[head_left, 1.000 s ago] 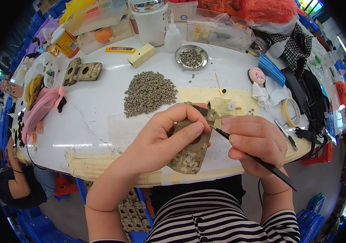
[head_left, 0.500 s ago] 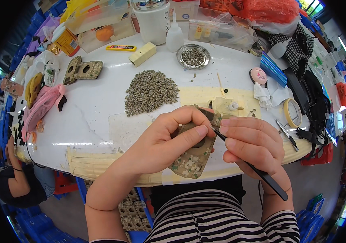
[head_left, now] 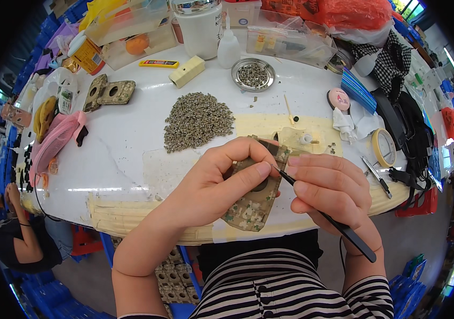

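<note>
My left hand (head_left: 224, 173) is closed on a camouflage-patterned casing (head_left: 251, 210), tilted above the table's near edge. Its thumb and forefinger lie across the casing and cover part of its round opening. In my right hand (head_left: 333, 186) are black tweezers (head_left: 350, 236), their handle slanting down to the right. The tweezer tip meets the casing's edge beside my left thumb tip; whether it pinches a small part is too fine to tell. Beyond my hands lies a pile of small metal parts (head_left: 197, 122).
A round metal dish (head_left: 237, 85) holds more small parts. Two camouflage casings (head_left: 116, 93) lie at the left, near a yellow cutter (head_left: 159, 64) and a cream block (head_left: 187, 72). A tape roll (head_left: 383, 149) and a pen-like tool (head_left: 377, 178) lie right. Another person (head_left: 25, 236) sits far left.
The casing and both hands have shifted very slightly, with the grip unchanged. At the far left, the other person's arm has moved a little.
</note>
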